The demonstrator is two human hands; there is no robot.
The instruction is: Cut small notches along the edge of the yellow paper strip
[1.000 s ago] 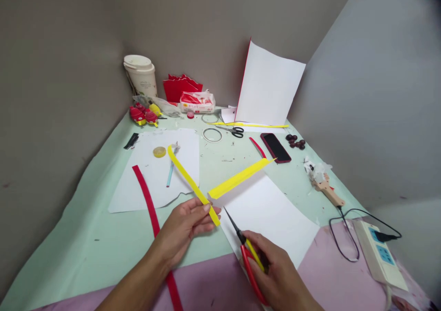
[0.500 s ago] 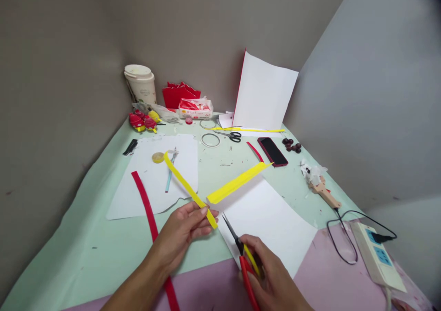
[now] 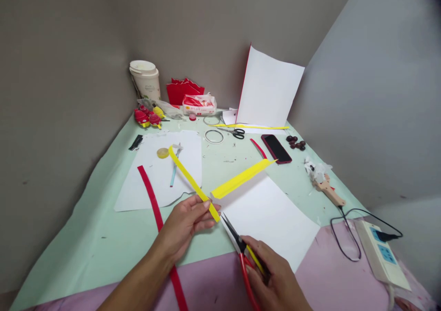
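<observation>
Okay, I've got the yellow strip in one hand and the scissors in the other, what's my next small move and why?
Probably slide the red-handled scissors forward so the blades straddle the yellow strip. The left hand pinches the strip's near end, and the blade tips, slightly parted in the right hand, sit just short of that end, not yet around the paper.

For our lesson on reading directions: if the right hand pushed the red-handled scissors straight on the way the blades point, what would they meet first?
Probably the yellow strip, at the near end pinched by the left hand. The scissors in the right hand point up-left at it, blades slightly parted; depth is uncertain.
</observation>
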